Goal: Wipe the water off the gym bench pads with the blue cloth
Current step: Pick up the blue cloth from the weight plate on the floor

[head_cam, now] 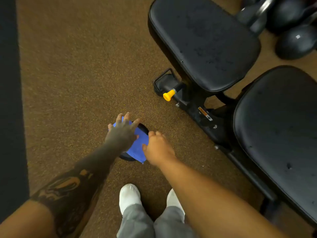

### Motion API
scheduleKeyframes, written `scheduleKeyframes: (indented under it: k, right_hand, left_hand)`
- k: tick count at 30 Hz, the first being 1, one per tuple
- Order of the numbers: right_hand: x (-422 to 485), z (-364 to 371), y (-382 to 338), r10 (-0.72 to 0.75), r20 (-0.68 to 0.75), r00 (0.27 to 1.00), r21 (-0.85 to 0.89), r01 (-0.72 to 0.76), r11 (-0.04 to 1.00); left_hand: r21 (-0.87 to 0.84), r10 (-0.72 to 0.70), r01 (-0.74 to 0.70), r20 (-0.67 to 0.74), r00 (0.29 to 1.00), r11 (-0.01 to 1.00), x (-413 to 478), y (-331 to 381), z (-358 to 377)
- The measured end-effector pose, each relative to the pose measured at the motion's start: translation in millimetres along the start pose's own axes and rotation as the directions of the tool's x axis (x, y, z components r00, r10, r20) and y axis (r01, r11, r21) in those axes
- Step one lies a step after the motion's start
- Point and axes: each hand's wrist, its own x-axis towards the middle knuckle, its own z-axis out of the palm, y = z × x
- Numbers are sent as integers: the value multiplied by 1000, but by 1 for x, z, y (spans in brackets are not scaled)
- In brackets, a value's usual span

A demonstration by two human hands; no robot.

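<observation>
Speckled brown gym flooring runs underfoot; nearest me the left hand (122, 133) lies spread flat on the blue cloth (138, 148), the right hand (158, 148) pinching its edge, over a black disc (143, 128). Beyond the cloth, the bench pads (204, 40) look droplet-speckled; a one-sided pinch could drop it onto the gritty floor

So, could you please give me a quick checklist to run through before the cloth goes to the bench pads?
1. Blue cloth in reach: ok, lying on a black disc on the floor.
2. Left hand on cloth: ok, spread flat.
3. Right hand grip closed on cloth: cannot tell.
4. Far pad wet: ok, droplets visible.
5. Near pad wet: ok, droplets visible.
</observation>
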Motion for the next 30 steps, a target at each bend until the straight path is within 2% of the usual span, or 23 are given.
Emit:
scheduleKeyframes:
  k: [4,9,11,16,22,27,30]
  right_hand:
    - [15,15,-5,76,-20,997,31,-76,997]
    - [22,23,-6,134,-3,991,120,-132,984]
    - [23,23,-7,153,-5,988,153,-151,977]
    - [22,16,-5,179,19,984,206,-179,962]
    - [9,-2,-13,162,-27,986,299,-146,943]
    - [-22,-44,-16,195,-170,966,469,-95,878]
    - [-43,-77,-19,222,-326,919,478,-42,878]
  left_hand:
    - [-195,-122,129,50,991,972,13,-13,9]
    - [-434,-216,248,123,969,866,23,-27,11]
    - [-429,-245,272,118,962,861,26,-29,9]
    - [-295,-305,302,38,952,906,24,-26,-5]
    - [-369,-192,170,-22,981,914,11,-16,-30]
    - [-514,-241,136,-144,960,847,-6,0,-66]
    - [-602,-224,48,-222,949,797,-18,14,-101]
